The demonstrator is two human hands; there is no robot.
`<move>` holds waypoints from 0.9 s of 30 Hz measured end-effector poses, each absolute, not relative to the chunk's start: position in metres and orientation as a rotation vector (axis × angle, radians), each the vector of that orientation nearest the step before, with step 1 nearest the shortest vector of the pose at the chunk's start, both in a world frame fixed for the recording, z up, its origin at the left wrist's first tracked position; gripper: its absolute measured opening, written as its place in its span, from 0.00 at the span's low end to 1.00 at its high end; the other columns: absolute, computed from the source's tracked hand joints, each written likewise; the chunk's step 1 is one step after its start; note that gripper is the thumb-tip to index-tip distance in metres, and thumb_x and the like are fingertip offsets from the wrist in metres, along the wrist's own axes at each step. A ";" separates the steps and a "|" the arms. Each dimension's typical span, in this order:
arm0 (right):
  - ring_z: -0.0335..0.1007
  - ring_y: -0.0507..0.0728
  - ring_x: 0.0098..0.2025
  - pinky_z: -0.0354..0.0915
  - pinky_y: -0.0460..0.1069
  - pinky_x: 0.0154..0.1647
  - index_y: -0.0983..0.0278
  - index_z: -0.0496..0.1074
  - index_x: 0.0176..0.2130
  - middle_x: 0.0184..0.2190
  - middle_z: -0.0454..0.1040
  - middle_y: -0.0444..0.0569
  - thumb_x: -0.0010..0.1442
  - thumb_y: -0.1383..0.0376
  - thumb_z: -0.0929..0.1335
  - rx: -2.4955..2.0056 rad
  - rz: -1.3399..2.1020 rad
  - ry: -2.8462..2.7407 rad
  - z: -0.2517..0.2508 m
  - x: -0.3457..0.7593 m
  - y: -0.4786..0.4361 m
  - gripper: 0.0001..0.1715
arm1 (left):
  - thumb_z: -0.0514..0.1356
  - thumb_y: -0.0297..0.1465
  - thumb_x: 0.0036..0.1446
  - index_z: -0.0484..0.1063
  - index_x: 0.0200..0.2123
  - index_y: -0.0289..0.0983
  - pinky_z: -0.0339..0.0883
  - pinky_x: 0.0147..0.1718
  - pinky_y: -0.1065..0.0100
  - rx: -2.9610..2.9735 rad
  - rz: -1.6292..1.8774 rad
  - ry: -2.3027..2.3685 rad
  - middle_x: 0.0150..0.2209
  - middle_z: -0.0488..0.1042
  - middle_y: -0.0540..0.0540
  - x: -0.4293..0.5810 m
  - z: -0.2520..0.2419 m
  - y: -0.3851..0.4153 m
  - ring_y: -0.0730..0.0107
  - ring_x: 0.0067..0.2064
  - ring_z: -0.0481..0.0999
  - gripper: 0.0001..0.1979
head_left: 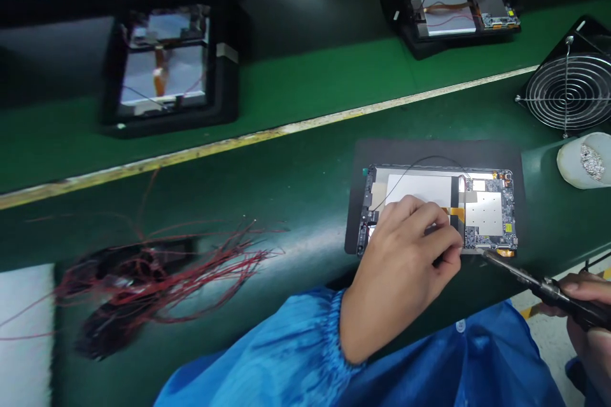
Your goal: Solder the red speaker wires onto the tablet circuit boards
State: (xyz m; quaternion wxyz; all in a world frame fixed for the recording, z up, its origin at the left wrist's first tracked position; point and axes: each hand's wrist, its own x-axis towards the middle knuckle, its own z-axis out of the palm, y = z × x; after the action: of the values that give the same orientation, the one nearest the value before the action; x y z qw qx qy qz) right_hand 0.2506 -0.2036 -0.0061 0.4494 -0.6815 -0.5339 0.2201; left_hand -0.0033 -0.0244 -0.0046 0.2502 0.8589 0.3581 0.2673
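An opened tablet lies on a dark mat, its white battery and circuit board exposed. A thin black wire arcs over its upper part. My left hand rests over the tablet's lower middle, thumb and fingers pinched near the board's bottom edge. What sits in that pinch is hidden. At the right edge, my right hand grips a soldering iron by its dark handle. The iron's tip reaches the board's lower edge, just right of my left fingertips; whether it touches is unclear.
Bundled red wires and dark coiled leads spread on the bench at left. Two more opened tablets, one left and one right, stand on the green strip beyond a yellowed edge. A fan and a white cup holding silvery bits are at right.
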 end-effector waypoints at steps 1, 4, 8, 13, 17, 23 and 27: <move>0.86 0.63 0.38 0.80 0.49 0.31 0.60 0.83 0.47 0.37 0.84 0.50 0.73 0.52 0.72 -1.667 0.522 -1.371 -0.005 0.249 -0.198 0.16 | 0.67 0.21 0.65 0.80 0.32 0.39 0.69 0.43 0.58 2.342 0.724 0.973 0.38 0.79 0.48 -0.003 -0.006 -0.024 0.59 0.43 0.74 0.09; 0.84 0.57 0.30 0.80 0.46 0.32 0.59 0.82 0.45 0.35 0.84 0.46 0.75 0.53 0.71 -1.615 0.453 -1.485 0.003 0.241 -0.177 0.14 | 0.67 0.21 0.64 0.80 0.32 0.39 0.68 0.43 0.59 2.348 0.725 0.968 0.37 0.79 0.48 -0.002 -0.007 -0.024 0.60 0.43 0.74 0.09; 0.83 0.57 0.29 0.79 0.46 0.29 0.58 0.81 0.45 0.34 0.84 0.45 0.75 0.54 0.71 -1.576 0.451 -1.561 0.009 0.238 -0.167 0.12 | 0.67 0.21 0.64 0.81 0.33 0.39 0.69 0.44 0.59 2.343 0.737 0.971 0.38 0.79 0.48 -0.002 -0.006 -0.024 0.60 0.43 0.74 0.09; 0.85 0.65 0.36 0.80 0.53 0.30 0.57 0.83 0.48 0.37 0.84 0.51 0.72 0.49 0.72 -1.649 0.480 -1.378 -0.008 0.251 -0.198 0.17 | 0.66 0.21 0.65 0.80 0.33 0.39 0.69 0.43 0.58 2.342 0.731 0.973 0.38 0.79 0.48 -0.001 -0.005 -0.024 0.60 0.43 0.74 0.09; 0.84 0.69 0.37 0.80 0.59 0.33 0.61 0.83 0.48 0.37 0.82 0.56 0.67 0.46 0.76 -1.610 0.572 -1.107 -0.023 0.252 -0.208 0.23 | 0.66 0.21 0.65 0.80 0.33 0.39 0.69 0.44 0.58 2.338 0.714 0.978 0.39 0.79 0.48 -0.002 -0.007 -0.023 0.59 0.43 0.74 0.09; 0.77 0.61 0.26 0.78 0.56 0.26 0.61 0.80 0.44 0.30 0.77 0.49 0.66 0.48 0.76 -1.390 0.509 -0.822 -0.033 0.234 -0.157 0.20 | 0.65 0.22 0.66 0.78 0.34 0.39 0.70 0.44 0.58 2.378 0.685 0.953 0.38 0.79 0.47 -0.004 -0.007 -0.024 0.58 0.44 0.75 0.08; 0.79 0.61 0.28 0.80 0.55 0.25 0.63 0.80 0.45 0.30 0.78 0.47 0.62 0.48 0.77 -1.330 0.435 -0.698 -0.043 0.235 -0.118 0.24 | 0.64 0.24 0.67 0.78 0.34 0.40 0.69 0.43 0.58 2.430 0.640 1.048 0.40 0.80 0.46 -0.027 0.002 -0.032 0.57 0.44 0.76 0.08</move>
State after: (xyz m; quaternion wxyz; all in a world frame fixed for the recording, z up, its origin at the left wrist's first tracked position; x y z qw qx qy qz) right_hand 0.2349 -0.1175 -0.0432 0.7096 -0.5993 -0.3145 0.1961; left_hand -0.0269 -0.0323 0.0018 0.2077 0.8731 0.3766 0.2298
